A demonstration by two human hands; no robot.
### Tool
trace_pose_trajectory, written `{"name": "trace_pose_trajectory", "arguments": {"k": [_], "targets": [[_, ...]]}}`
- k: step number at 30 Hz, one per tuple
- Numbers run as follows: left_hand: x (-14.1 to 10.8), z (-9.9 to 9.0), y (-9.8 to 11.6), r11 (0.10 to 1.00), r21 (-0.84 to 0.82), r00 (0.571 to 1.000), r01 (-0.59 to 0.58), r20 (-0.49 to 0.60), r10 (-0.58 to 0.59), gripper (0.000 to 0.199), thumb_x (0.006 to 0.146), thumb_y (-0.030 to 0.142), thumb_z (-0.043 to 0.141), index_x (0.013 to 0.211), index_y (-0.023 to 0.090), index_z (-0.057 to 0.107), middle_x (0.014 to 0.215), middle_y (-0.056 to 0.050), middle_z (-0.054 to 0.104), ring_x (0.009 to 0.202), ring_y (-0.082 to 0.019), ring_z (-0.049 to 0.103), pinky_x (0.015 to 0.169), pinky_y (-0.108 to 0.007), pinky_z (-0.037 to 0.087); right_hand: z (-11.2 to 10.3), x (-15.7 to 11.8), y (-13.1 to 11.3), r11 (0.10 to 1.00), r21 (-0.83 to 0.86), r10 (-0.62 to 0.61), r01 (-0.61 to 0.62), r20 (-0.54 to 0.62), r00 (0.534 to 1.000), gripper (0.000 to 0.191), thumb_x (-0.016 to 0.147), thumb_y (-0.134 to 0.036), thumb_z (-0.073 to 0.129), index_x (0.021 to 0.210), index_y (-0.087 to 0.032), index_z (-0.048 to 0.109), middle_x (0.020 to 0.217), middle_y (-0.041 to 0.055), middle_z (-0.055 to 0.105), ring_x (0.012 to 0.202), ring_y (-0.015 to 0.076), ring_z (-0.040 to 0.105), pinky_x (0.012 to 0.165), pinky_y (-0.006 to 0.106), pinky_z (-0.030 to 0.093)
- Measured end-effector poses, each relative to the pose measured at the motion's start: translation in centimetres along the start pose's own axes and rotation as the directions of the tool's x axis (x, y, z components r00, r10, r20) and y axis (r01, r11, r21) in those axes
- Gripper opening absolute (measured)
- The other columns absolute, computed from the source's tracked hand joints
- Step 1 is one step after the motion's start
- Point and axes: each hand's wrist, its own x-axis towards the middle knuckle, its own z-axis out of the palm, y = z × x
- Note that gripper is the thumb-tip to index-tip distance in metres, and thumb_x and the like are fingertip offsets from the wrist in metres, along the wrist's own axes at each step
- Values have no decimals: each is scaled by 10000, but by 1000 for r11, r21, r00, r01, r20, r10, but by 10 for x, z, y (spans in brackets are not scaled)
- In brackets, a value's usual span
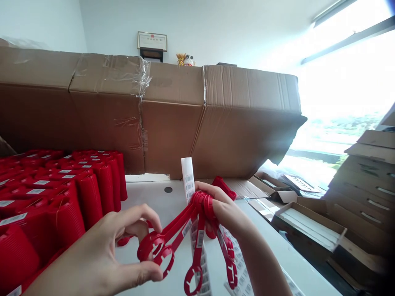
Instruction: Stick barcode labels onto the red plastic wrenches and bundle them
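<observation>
My right hand [224, 205] is closed on a bunch of red plastic straps with ring ends [202, 203], holding them above the table. Several straps fan out downward, and some carry small white barcode labels [200, 239]. The fingers of my left hand [123, 246] curl around the lower rings of a few straps [151, 245], with the thumb below them. A white strip of barcode labels [188, 179] rises behind the bunch; whether my right hand also holds it I cannot tell. Sheets of barcode labels [240, 263] lie beneath my right forearm.
Stacked red straps [89, 197] with white labels fill the left side. A long cardboard box [173, 123] spans the back of the white table [145, 197]. Another red piece [224, 187] lies behind my right hand. Open cartons [308, 226] stand at right, near a window.
</observation>
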Motion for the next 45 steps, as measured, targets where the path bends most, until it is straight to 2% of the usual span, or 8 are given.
{"name": "trace_pose_trajectory", "arguments": {"k": [6, 11, 19, 24, 27, 36, 41, 45], "targets": [[-10, -4, -3, 982, -191, 994, 7, 110, 15, 476, 606, 209, 912, 1025, 325, 720, 794, 57, 716, 739, -165, 666, 986, -321, 515, 0, -4, -3, 1000, -23, -6, 7, 63, 998, 187, 837, -138, 502, 897, -186, 672, 796, -1, 674, 669, 137, 600, 583, 215, 454], [-7, -10, -3, 963, -261, 994, -61, -109, 33, 349, 791, 589, 736, 942, 274, 719, 580, 20, 613, 608, -180, 602, 656, -278, 538, 4, -17, -10, 998, -53, 35, -25, 190, 981, 160, 902, -154, 464, 842, -178, 610, 739, 17, 668, 648, 155, 617, 555, 235, 448], [16, -2, -10, 982, 186, 905, -10, -416, 88, 344, 879, 631, 617, 998, 314, 677, 1089, -19, 715, 1070, -273, 654, 876, -332, 532, 33, -28, -9, 919, -392, 21, -38, -48, 999, 182, 869, -105, 416, 769, -213, 524, 678, 7, 585, 609, 152, 525, 486, 250, 314], [21, 24, -4, 989, 143, 902, 21, -430, 43, 308, 917, 575, 597, 1068, 318, 672, 1150, -10, 739, 1135, -284, 659, 941, -382, 517, 44, -28, -5, 799, -598, -9, -59, -110, 994, 193, 793, -50, 407, 760, -240, 416, 644, -18, 496, 563, 151, 435, 467, 262, 280], [28, 33, -1, 996, 83, 889, -16, -455, 52, 281, 923, 554, 610, 1018, 303, 695, 1105, -6, 759, 1079, -267, 681, 904, -365, 528, 47, -27, -4, 807, -590, -46, -26, -106, 993, 227, 789, -20, 382, 765, -245, 389, 619, -23, 483, 545, 152, 411, 457, 272, 249], [35, 42, -4, 993, 111, 799, -34, -594, 93, 230, 897, 500, 665, 927, 284, 735, 1016, -4, 776, 976, -255, 698, 766, -320, 544, 55, -17, -1, 748, -664, -130, -2, -150, 980, 307, 709, 35, 418, 738, -250, 307, 561, -42, 422, 486, 131, 340, 466, 303, 158], [33, 34, -4, 980, -142, 889, -138, -453, 60, 153, 799, 386, 795, 853, 265, 718, 842, 33, 739, 840, -163, 678, 687, -207, 533, 53, -8, 5, 732, -678, -96, -62, -194, 976, 295, 738, 31, 411, 711, -243, 305, 546, -46, 406, 486, 126, 329, 436, 287, 178], [20, 25, 1, 942, -300, 940, -151, -338, 43, 188, 818, 421, 776, 833, 254, 691, 645, 80, 618, 555, -69, 544, 572, -161, 461, 37, 1, 13, 840, -532, -10, -110, -217, 976, 209, 809, -46, 388, 709, -228, 404, 582, -32, 467, 502, 126, 374, 404, 257, 233]]}}
